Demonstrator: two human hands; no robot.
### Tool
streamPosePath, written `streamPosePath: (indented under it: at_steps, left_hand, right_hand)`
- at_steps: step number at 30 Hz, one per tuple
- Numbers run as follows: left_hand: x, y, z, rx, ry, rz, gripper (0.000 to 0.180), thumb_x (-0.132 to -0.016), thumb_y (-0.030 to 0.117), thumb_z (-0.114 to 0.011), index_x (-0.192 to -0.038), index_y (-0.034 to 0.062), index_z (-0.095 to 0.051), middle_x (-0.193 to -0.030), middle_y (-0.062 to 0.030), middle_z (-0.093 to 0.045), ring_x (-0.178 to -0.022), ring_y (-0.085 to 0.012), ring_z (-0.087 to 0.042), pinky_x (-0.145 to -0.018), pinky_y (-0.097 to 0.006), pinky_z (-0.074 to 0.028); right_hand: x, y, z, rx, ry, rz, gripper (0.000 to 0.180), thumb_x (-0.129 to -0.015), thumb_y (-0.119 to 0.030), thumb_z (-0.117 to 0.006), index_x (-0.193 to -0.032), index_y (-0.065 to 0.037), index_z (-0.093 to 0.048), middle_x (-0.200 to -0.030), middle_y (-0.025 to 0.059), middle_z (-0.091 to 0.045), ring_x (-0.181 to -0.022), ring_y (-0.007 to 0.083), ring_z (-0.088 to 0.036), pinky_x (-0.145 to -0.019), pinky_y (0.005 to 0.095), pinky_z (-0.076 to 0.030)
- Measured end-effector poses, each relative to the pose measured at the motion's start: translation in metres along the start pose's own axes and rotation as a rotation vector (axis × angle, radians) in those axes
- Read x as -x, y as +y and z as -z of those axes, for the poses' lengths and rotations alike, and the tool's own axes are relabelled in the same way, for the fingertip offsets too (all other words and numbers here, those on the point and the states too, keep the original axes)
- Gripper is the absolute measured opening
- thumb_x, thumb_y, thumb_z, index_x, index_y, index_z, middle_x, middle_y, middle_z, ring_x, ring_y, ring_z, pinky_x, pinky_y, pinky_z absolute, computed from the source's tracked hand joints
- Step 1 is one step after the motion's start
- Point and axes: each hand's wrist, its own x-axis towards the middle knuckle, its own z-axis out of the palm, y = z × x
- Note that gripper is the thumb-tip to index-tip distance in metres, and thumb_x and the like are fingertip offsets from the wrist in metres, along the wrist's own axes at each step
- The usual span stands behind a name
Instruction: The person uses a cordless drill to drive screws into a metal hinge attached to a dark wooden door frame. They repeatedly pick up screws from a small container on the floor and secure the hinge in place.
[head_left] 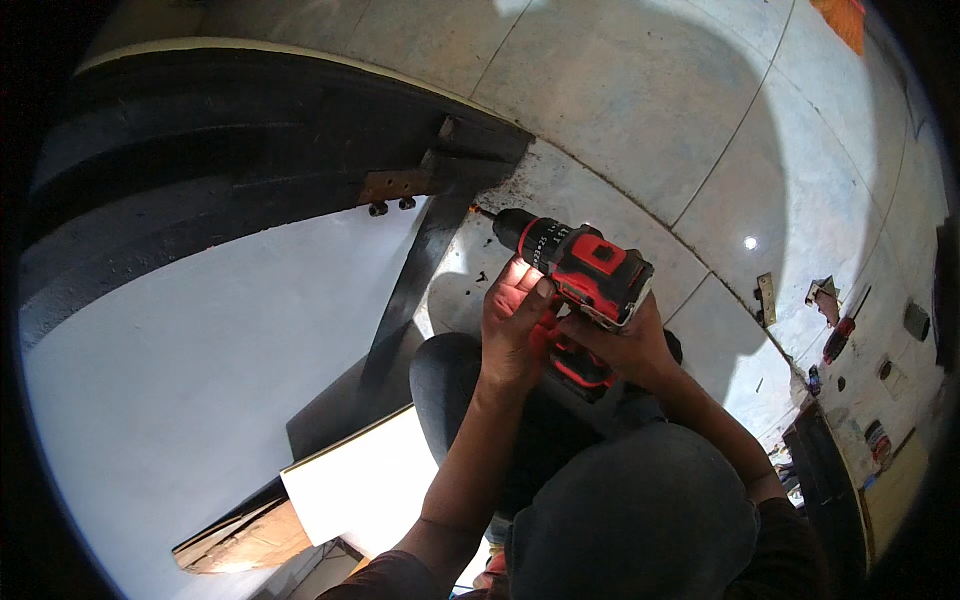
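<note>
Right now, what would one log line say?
left hand: holding drill; right hand: holding drill; screwdriver: on tiles; brown plate: on dark frame

A head-worn fisheye looks steeply down at the nearby drill (pixel 598 272).

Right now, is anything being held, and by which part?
A red-and-black drill: the left hand holds its front underside, near the chuck; the right hand holds it beneath its rear, that grip partly hidden.
</note>
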Motion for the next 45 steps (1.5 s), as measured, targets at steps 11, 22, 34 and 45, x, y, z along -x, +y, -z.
streamPosePath:
  at_steps: [11, 22, 34, 45]
  left_hand:
    - [-0.001, -0.002, 0.005, -0.071, 0.022, -0.002, 0.066, -0.092, 0.025, -0.066, -0.144, -0.0003, -0.033, -0.132, -0.0166, -0.056, -0.122, -0.0263, -0.057, -0.104, -0.040, -0.045]
    - [0.002, 0.010, -0.001, 0.038, -0.059, -0.136, 0.053, -0.093, 0.013, -0.067, -0.138, -0.0025, -0.043, -0.128, -0.0141, -0.060, -0.118, -0.0218, -0.059, -0.103, -0.035, -0.046]
    - [-0.006, 0.023, 0.020, -0.141, -0.045, -0.200, 0.060, -0.091, 0.018, -0.070, -0.140, -0.0055, -0.045, -0.130, -0.0144, -0.061, -0.121, -0.0216, -0.058, -0.106, -0.036, -0.042]
    - [-0.016, 0.026, 0.027, -0.174, -0.030, -0.243, 0.059, -0.091, 0.013, -0.070, -0.141, -0.0066, -0.046, -0.131, -0.0161, -0.060, -0.121, -0.0224, -0.058, -0.106, -0.037, -0.043]
  right_hand:
    - [-0.003, -0.002, -0.005, 0.007, 0.069, 0.014, 0.060, -0.080, -0.009, -0.081, -0.129, -0.001, -0.048, -0.122, 0.0127, -0.057, -0.112, 0.0218, -0.060, -0.095, 0.0364, -0.049]
    - [-0.013, -0.017, -0.018, 0.306, 0.070, 0.271, 0.041, -0.080, -0.021, -0.080, -0.115, -0.007, -0.064, -0.116, 0.0153, -0.057, -0.107, 0.0337, -0.059, -0.092, 0.0429, -0.049]
    - [-0.037, 0.010, -0.027, 0.453, -0.040, 0.420, 0.036, -0.086, -0.028, -0.073, -0.116, -0.011, -0.065, -0.111, 0.0133, -0.067, -0.103, 0.0352, -0.066, -0.089, 0.0451, -0.053]
    - [-0.053, 0.033, -0.030, 0.286, -0.054, 0.405, 0.039, -0.083, -0.024, -0.077, -0.117, -0.009, -0.065, -0.113, 0.0128, -0.068, -0.104, 0.0314, -0.067, -0.090, 0.0419, -0.053]
